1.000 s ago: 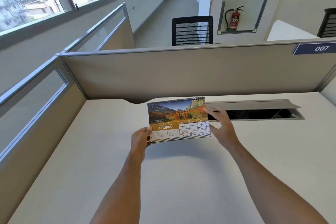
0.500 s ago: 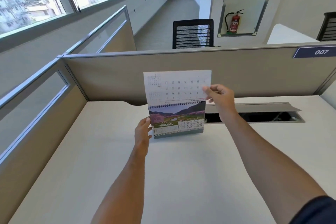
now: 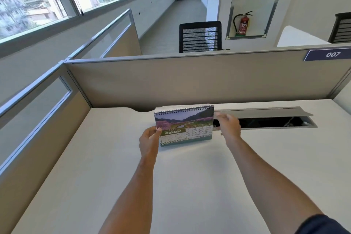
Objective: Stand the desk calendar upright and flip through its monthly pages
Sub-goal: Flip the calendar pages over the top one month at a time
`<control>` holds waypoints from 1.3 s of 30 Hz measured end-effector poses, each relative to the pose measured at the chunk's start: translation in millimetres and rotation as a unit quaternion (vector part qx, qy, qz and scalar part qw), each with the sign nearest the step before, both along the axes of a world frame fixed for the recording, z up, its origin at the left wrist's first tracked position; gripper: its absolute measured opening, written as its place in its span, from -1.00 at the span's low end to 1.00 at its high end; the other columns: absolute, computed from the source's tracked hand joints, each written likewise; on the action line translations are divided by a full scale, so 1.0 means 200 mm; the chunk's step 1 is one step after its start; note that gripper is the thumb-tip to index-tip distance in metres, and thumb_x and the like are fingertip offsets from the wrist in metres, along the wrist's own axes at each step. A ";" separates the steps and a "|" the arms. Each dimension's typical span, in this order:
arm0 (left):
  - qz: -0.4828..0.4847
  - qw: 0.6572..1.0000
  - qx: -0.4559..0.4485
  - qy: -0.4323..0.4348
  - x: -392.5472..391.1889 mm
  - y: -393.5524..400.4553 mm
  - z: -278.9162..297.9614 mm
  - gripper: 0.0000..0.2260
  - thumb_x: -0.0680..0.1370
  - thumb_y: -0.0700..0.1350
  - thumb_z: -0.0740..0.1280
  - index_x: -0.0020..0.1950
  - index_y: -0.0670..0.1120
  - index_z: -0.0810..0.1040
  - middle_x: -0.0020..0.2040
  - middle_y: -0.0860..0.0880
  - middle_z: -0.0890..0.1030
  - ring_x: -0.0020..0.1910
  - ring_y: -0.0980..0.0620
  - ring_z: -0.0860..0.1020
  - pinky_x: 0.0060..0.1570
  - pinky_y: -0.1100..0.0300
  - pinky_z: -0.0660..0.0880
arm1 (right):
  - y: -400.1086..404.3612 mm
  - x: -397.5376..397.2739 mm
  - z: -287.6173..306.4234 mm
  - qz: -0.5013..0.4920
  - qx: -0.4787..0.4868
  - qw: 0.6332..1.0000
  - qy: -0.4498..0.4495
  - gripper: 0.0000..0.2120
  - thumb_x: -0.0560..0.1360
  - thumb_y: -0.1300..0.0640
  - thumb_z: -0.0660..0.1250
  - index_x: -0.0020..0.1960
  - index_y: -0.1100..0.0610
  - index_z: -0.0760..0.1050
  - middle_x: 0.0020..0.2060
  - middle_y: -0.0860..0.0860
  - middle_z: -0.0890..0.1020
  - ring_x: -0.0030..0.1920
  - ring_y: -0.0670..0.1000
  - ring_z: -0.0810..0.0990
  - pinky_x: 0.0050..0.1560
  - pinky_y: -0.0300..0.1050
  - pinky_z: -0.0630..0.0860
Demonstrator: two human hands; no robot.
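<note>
The spiral-bound desk calendar [image 3: 184, 126] stands upright on the white desk [image 3: 190, 186], near its far edge. Its front page shows FEBRUARY under a picture of pink trees and hills. My left hand [image 3: 149, 142] grips the calendar's lower left corner, thumb on the front. Beside the calendar's right edge my right hand [image 3: 228, 126] is blurred, with loose fingers and nothing visibly in it. The flipped January page lies behind the spiral, mostly hidden.
An open cable tray with a raised grey lid [image 3: 266, 118] is set into the desk right of the calendar. Beige partition walls [image 3: 190, 80] close the desk at the back and left. A black chair [image 3: 200, 36] stands beyond.
The January page was lifted by my right hand, swung over the spiral and dropped behind. February now faces me. My right hand has come down to the calendar's right edge.
</note>
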State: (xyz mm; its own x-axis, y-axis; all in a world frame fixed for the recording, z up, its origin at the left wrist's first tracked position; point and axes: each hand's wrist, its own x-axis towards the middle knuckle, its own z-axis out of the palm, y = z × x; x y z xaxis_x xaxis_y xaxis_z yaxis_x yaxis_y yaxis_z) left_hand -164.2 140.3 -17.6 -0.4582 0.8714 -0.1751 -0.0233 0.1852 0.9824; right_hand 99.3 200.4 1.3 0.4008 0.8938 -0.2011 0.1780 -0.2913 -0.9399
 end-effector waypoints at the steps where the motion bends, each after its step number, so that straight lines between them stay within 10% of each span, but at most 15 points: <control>1: 0.005 1.000 0.002 0.007 0.00 0.00 -0.01 -0.82 0.60 -0.04 0.40 0.17 -0.06 0.60 0.07 -0.05 0.68 0.09 -0.09 0.61 0.09 0.05 0.54 | -0.02 0.00 -0.04 0.011 -0.001 1.000 0.017 -0.78 0.56 -0.07 0.33 -0.13 0.04 0.62 -0.16 0.00 0.74 -0.22 0.04 0.74 -0.11 0.07 0.59; 8: 0.033 0.996 -0.022 0.080 -0.01 -0.02 -0.05 -0.72 0.53 0.00 0.47 0.17 -0.11 0.73 0.12 -0.09 0.74 0.12 -0.10 0.66 0.24 -0.11 0.58 | -0.13 -0.01 -0.13 0.065 0.008 0.997 0.036 -0.90 0.56 0.02 0.40 -0.06 -0.11 0.70 -0.09 -0.07 0.78 -0.34 -0.13 0.74 -0.25 -0.15 0.53; 15: 0.069 0.992 -0.030 0.106 0.00 -0.04 -0.05 -0.77 0.48 0.01 0.54 0.04 -0.10 0.74 0.00 -0.05 0.74 -0.05 -0.02 0.65 0.03 0.16 0.60 | -0.15 0.02 -0.15 0.074 0.007 0.997 0.028 -0.81 0.56 0.11 0.43 0.15 0.08 0.72 0.01 0.03 0.77 -0.21 0.02 0.76 -0.39 -0.39 0.47; 20: 0.068 0.990 -0.044 0.113 0.01 -0.05 -0.05 -0.85 0.45 0.00 0.57 -0.11 -0.06 0.73 -0.20 0.08 0.69 -0.22 0.21 0.61 -0.27 0.42 0.45 | -0.16 0.02 -0.19 0.054 0.010 0.998 0.003 -0.80 0.54 0.11 0.47 0.15 0.09 0.72 0.06 0.00 0.75 -0.25 0.03 0.77 -0.21 -0.18 0.51; 31: 0.041 0.984 -0.053 0.162 0.00 -0.05 -0.08 -0.85 0.59 -0.08 0.41 -0.07 -0.12 0.72 -0.09 -0.10 0.72 -0.14 -0.08 0.66 -0.40 0.40 0.49 | -0.21 0.01 -0.20 0.024 0.029 0.999 -0.024 -0.80 0.45 0.12 0.57 0.08 0.09 0.74 -0.02 0.01 0.76 0.08 0.11 0.69 0.17 0.02 0.60; 39: 0.055 0.993 -0.028 0.103 -0.01 -0.09 -0.07 -0.89 0.59 -0.06 0.41 -0.07 0.03 0.73 -0.20 0.09 0.72 -0.18 -0.01 0.73 -0.38 0.43 0.54 | -0.23 0.03 -0.13 0.045 0.028 0.997 0.054 -0.59 0.49 -0.12 0.52 -0.16 0.28 0.66 -0.25 0.04 0.74 -0.19 0.03 0.64 -0.15 -0.11 0.48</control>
State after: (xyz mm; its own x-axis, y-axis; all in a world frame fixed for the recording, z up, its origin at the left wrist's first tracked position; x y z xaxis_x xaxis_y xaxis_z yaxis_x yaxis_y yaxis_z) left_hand -166.2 122.8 -30.8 -0.5819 0.8051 -0.1151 0.1534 0.2477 0.9566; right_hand 105.7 153.9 -25.4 0.2978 0.9361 -0.1871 0.0971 -0.2247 -0.9696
